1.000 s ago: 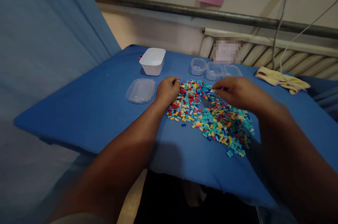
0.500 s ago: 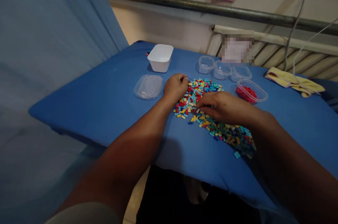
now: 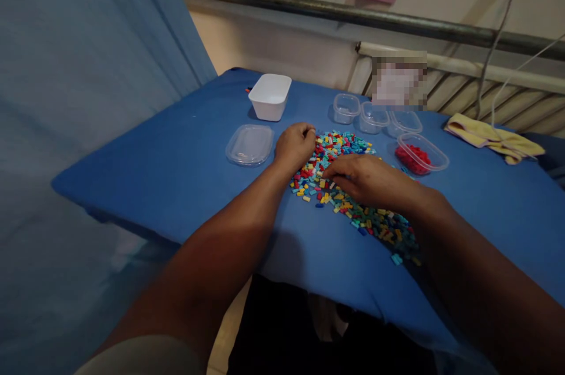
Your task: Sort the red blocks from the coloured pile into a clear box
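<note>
A heap of small coloured bricks point(image 3: 348, 145) lies spread on the blue-covered table point(image 3: 176, 157). My left hand point(image 3: 295, 145) rests curled into a loose fist at the heap's left edge; what it holds, if anything, is hidden. My right hand point(image 3: 368, 181) lies on the middle of the heap, fingertips pinched together among the bricks near its left side. A clear tub of red bricks point(image 3: 421, 154) stands just right of the heap.
A white tub point(image 3: 270, 95) and a clear lid point(image 3: 249, 144) sit left of the heap. Three small clear tubs point(image 3: 373, 116) line the back. A yellow cloth point(image 3: 492, 138) lies at the far right. A blue curtain point(image 3: 88, 98) hangs on the left.
My right hand came down from the heap's far side to its middle-left and pinched among the bricks. The tub of red bricks came into sight. My left hand stayed put.
</note>
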A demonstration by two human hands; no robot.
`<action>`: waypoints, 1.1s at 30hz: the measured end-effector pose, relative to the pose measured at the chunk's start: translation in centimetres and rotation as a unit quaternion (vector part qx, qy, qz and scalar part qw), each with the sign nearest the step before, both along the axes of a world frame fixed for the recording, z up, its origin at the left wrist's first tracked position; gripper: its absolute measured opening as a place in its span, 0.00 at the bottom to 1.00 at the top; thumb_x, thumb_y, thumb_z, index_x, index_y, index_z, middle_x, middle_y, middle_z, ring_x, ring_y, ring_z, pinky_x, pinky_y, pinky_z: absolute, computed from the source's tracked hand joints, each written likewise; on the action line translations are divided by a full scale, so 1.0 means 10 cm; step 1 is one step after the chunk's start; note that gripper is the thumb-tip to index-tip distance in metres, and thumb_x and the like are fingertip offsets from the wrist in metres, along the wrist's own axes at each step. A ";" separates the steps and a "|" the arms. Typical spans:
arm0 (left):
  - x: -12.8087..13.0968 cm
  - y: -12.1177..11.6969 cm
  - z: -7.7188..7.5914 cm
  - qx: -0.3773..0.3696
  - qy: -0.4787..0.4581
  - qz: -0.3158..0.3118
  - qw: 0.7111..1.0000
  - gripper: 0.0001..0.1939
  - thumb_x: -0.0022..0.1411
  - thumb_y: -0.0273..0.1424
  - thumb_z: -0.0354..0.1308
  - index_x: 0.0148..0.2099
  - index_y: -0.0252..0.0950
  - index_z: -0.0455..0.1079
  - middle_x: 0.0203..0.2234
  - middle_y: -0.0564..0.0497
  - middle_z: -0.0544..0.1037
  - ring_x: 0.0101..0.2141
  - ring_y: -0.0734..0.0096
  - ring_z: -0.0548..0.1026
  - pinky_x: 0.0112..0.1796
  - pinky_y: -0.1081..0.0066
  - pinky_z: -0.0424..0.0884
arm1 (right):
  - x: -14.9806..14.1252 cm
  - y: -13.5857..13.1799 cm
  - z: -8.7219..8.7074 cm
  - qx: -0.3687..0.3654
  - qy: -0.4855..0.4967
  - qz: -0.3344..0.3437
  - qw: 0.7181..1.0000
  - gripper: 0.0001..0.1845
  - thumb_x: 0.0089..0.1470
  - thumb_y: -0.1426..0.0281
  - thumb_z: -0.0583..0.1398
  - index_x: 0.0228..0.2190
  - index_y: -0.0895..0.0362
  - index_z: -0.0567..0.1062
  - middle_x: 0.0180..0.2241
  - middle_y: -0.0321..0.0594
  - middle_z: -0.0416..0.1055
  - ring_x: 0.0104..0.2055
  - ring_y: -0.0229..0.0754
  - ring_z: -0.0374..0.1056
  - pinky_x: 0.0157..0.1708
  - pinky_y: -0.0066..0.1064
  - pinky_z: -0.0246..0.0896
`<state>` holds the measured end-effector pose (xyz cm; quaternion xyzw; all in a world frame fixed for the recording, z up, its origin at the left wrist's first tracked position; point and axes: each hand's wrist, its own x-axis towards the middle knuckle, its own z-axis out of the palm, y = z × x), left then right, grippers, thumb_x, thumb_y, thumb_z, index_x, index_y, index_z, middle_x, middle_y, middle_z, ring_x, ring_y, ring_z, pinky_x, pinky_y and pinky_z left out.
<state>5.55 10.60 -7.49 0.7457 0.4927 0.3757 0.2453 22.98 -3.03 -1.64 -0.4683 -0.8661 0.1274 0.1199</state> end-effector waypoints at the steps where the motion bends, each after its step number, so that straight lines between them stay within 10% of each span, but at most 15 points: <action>1: 0.00 0.00 0.00 0.000 0.001 0.001 1.000 0.14 0.74 0.33 0.56 0.48 0.38 0.83 0.43 0.49 0.86 0.45 0.59 0.82 0.45 0.64 0.71 | -0.01 0.01 -0.02 -0.009 -0.008 0.003 1.000 0.14 0.67 0.77 0.59 0.47 0.55 0.84 0.48 0.44 0.85 0.49 0.47 0.79 0.51 0.36 0.68; 33: 0.01 0.01 -0.03 0.002 0.001 -0.002 1.000 0.13 0.74 0.32 0.56 0.49 0.37 0.83 0.44 0.48 0.86 0.45 0.59 0.82 0.45 0.64 0.72 | -0.42 -0.16 0.04 -0.038 -0.176 -0.026 0.983 0.11 0.71 0.69 0.59 0.39 0.54 0.82 0.38 0.45 0.84 0.40 0.48 0.76 0.35 0.35 0.56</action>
